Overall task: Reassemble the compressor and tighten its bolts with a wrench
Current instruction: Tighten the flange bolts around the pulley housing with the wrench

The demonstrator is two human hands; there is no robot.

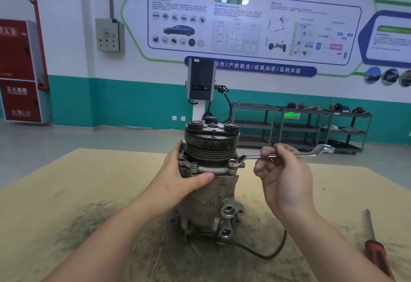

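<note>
Compressor (209, 181) stands upright on its rear end at the middle of the tan worktable (55, 192), pulley and clutch plate uppermost; one double-ended ring wrench (278, 155) has its near ring seated over a flange bolt (233, 162) on the right side of the housing; the right hand (282, 174) curls its fingers round the shank, while the left hand (184, 170) wraps the body just under the flange, thumb across the front, steadying it; risk from here, as I judge it, is the ring riding up off the bolt head under a tilted pull and rounding it, or the tall casting tipping if the bracing hand slackens; the black cable (262, 252) trailing from the base could also snag; counted: one compressor, one wrench, two flange bolts plainly in sight, one red-handled screwdriver (375, 246) lying well apart at the right.
</note>
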